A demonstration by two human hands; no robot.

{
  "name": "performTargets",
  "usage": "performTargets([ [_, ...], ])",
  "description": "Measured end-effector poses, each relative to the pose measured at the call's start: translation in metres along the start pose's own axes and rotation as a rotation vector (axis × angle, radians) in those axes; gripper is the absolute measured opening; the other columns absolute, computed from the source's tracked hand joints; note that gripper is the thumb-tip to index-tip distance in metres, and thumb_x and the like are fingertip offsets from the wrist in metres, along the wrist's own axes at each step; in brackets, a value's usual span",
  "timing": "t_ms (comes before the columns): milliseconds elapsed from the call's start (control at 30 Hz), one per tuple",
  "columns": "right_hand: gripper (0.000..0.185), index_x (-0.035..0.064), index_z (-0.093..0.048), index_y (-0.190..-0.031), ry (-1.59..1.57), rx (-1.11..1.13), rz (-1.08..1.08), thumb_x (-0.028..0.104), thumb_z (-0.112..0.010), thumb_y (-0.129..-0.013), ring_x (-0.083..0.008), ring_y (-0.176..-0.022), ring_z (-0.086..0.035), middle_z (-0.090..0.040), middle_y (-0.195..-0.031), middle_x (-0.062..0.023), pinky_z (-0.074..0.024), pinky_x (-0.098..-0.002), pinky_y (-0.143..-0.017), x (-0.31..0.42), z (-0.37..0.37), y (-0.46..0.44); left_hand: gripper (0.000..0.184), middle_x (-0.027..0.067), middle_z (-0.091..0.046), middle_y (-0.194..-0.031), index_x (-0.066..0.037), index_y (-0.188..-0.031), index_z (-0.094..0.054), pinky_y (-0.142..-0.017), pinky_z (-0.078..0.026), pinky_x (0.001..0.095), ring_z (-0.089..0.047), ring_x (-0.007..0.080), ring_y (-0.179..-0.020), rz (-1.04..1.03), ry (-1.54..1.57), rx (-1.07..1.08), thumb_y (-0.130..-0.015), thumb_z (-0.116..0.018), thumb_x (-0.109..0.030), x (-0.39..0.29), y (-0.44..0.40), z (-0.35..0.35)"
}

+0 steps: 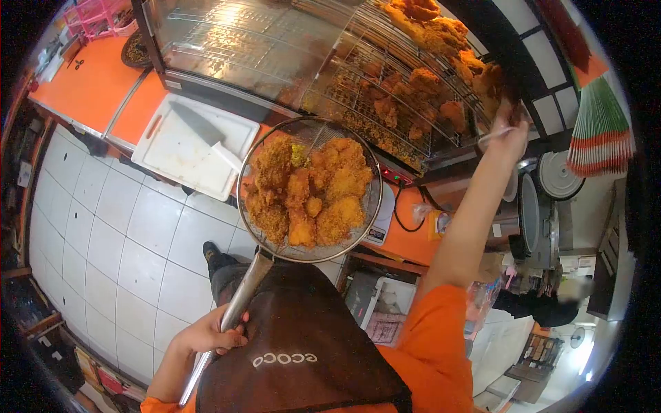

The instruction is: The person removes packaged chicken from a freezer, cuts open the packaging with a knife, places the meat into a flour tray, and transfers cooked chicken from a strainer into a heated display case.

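My left hand (pixel 213 332) is wrapped around the metal handle of a round wire skimmer (pixel 311 257). Several pieces of golden fried chicken (pixel 344 168) lie in its mesh bowl, held level in front of my apron. My right arm stretches to the open side of a glass display warmer (pixel 234 62). There my right hand (pixel 509 134) has its fingers closed, close to fried chicken pieces (pixel 490 82) on the upper rack. A thin pale shape shows at the fingers, but blur hides what they hold. More fried chicken (pixel 420 89) sits on the wire racks inside.
A knife (pixel 196 124) lies on a white cutting board (pixel 165 155) on the orange counter (pixel 93 86). Large metal pots (pixel 529 213) stand at the right, near a hanging striped fan-like decoration (pixel 600 131). A person in dark clothes (pixel 537 308) is farther back.
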State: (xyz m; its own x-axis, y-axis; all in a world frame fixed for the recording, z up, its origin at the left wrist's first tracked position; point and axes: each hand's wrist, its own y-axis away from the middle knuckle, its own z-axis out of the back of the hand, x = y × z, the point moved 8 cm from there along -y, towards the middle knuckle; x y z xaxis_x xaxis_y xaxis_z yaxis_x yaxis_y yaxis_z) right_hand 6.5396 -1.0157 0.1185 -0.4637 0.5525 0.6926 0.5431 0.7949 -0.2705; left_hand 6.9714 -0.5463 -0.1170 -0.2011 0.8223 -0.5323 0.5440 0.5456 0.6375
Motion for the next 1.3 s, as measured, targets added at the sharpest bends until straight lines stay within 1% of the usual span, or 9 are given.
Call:
performTargets([
  [133, 0.034, -0.0143, -0.041, -0.128, -0.042, 0.25, -0.148, 0.003, -0.036, -0.099, -0.0375, -0.133, -0.04, -0.042, -0.136, -0.0284, -0.0487, -0.0485, -0.104, -0.015, -0.029, -0.026, 0.042, -0.0038, -0.05, -0.075, -0.01, -0.116, -0.047, -0.043, -0.038, 0.0201, -0.049, 0.0044, -0.056, -0.001, 0.007, 0.005, -0.08, -0.066, 0.001, 0.003, 0.0, 0.002],
  [267, 0.044, -0.0006, -0.036, -0.138, 0.128, 0.155, -0.09, 0.005, -0.046, -0.095, -0.0366, -0.116, -0.054, -0.046, -0.13, -0.0277, -0.0539, -0.0482, -0.092, -0.012, 0.021, -0.046, 0.044, -0.0032, -0.051, -0.079, -0.011, -0.114, -0.045, -0.047, -0.04, 0.0226, -0.051, 0.0071, -0.061, 0.022, -0.041, 0.007, -0.08, -0.072, -0.002, 0.005, -0.001, 0.004],
  [433, 0.032, 0.0033, -0.049, -0.12, 0.473, 0.174, 0.175, 0.013, -0.061, -0.091, -0.0244, -0.098, -0.064, -0.062, -0.107, -0.0161, -0.0558, -0.0345, -0.072, 0.002, -0.005, 0.116, 0.044, -0.0026, -0.052, -0.079, -0.011, -0.115, -0.045, -0.046, -0.041, 0.0228, -0.051, 0.0076, -0.059, 0.029, -0.022, -0.011, -0.081, -0.072, -0.003, 0.003, 0.001, 0.002],
  [467, 0.031, 0.0054, -0.051, -0.114, 0.484, 0.26, 0.085, 0.016, -0.067, -0.089, -0.0187, -0.079, -0.064, -0.062, -0.103, -0.0114, -0.055, -0.0322, -0.066, -0.017, -0.009, 0.138, 0.044, -0.0025, -0.052, -0.079, -0.011, -0.115, -0.045, -0.046, -0.041, 0.0229, -0.051, 0.0077, -0.058, 0.017, -0.015, -0.013, -0.081, -0.072, -0.003, 0.001, 0.001, 0.002],
  [567, 0.023, 0.0065, -0.061, -0.11, 0.855, 0.58, -0.236, 0.019, -0.066, -0.091, -0.0167, -0.087, -0.063, -0.064, -0.098, -0.0063, -0.0564, -0.0314, -0.069, -0.082, -0.036, 0.217, 0.044, -0.0018, -0.052, -0.079, -0.011, -0.116, -0.045, -0.046, -0.041, 0.0232, -0.051, 0.008, -0.058, 0.0, -0.023, 0.009, -0.081, -0.072, -0.003, 0.003, -0.001, 0.004],
  [667, 0.033, 0.0024, -0.062, -0.113, 1.411, 1.116, 0.4, 0.017, -0.065, -0.084, -0.0374, -0.103, -0.056, -0.059, -0.111, -0.0173, -0.0458, -0.0464, -0.092, -0.124, -0.04, 0.254, 0.044, -0.0016, -0.052, -0.079, -0.01, -0.116, -0.044, -0.045, -0.04, 0.0235, -0.051, 0.0082, -0.057, -0.008, -0.036, 0.013, -0.081, -0.071, -0.003, 0.004, -0.001, 0.006],
  [733, 0.037, 0.0033, -0.059, -0.118, 1.695, 1.123, 0.345, 0.016, -0.064, -0.083, -0.0381, -0.107, -0.049, -0.054, -0.114, -0.0182, -0.0437, -0.0488, -0.092, -0.139, -0.03, 0.262, 0.044, -0.0018, -0.052, -0.079, -0.01, -0.116, -0.044, -0.045, -0.04, 0.0234, -0.051, 0.0081, -0.058, 0.006, -0.047, 0.047, -0.081, -0.071, -0.002, 0.006, -0.001, 0.007],
  [1133, 0.031, 0.007, -0.057, -0.102, 1.709, 1.2, 0.505, 0.012, -0.069, -0.074, -0.0349, -0.104, -0.049, -0.052, -0.104, -0.0146, -0.0444, -0.0473, -0.087, -0.146, -0.042, 0.266, 0.043, -0.0037, -0.05, -0.076, -0.01, -0.115, -0.045, -0.046, -0.041, 0.0227, -0.051, 0.007, -0.059, -0.004, -0.07, 0.029, -0.082, -0.071, -0.003, 0.006, 0.002, 0.005],
  [1300, 0.029, 0.0048, -0.059, -0.102, 1.637, 1.374, 0.214, 0.009, -0.068, -0.075, -0.0358, -0.096, -0.056, -0.058, -0.096, -0.0156, -0.0472, -0.0464, -0.085, -0.146, -0.047, 0.265, 0.043, -0.004, -0.05, -0.076, -0.01, -0.114, -0.045, -0.046, -0.041, 0.022, -0.05, 0.0064, -0.059, 0.003, -0.061, 0.056, -0.081, -0.072, -0.003, 0.0, 0.001, 0.005],
])
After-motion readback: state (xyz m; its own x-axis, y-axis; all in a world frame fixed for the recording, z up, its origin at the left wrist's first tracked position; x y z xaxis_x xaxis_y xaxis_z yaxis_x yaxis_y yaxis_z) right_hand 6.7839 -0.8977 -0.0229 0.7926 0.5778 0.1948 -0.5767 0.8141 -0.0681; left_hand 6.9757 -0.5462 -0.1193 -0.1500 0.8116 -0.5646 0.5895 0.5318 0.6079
